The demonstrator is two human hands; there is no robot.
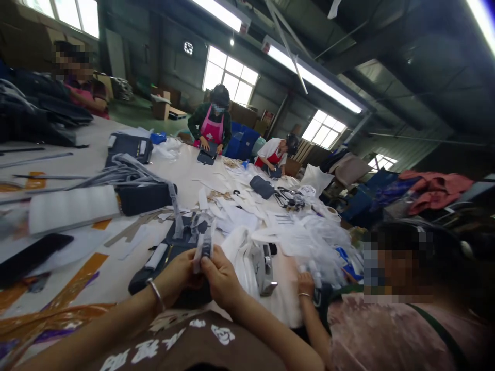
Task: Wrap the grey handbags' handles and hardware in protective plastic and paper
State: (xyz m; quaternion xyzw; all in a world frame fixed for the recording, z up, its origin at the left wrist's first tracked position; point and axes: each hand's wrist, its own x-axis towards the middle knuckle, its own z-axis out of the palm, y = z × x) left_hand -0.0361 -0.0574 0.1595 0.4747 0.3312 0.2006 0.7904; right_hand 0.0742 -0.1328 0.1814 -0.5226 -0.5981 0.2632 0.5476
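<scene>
Both of my hands meet over a dark navy bag (pixel 172 257) lying on the table before me. My left hand (pixel 187 268), with a bangle on its wrist, is closed on a dark strap (pixel 207 243) wrapped in pale translucent film. From the other side my right hand (pixel 222 273) pinches the same strap, thumb on top. More wrapped strap loops upward and back over the bag. A white padded piece lies along the bag's left side, beside a gold-coloured zip. My left fingertips are partly hidden.
A metal tape dispenser (pixel 266 270) stands right of my hands. A co-worker (pixel 398 309) sits close on the right. Left are a foam-wrapped piece (pixel 73 208), a black phone-like slab (pixel 33 257) and grey straps (pixel 135 170). Plastic film (pixel 309 242) and paper scraps cover the middle; others work across the table.
</scene>
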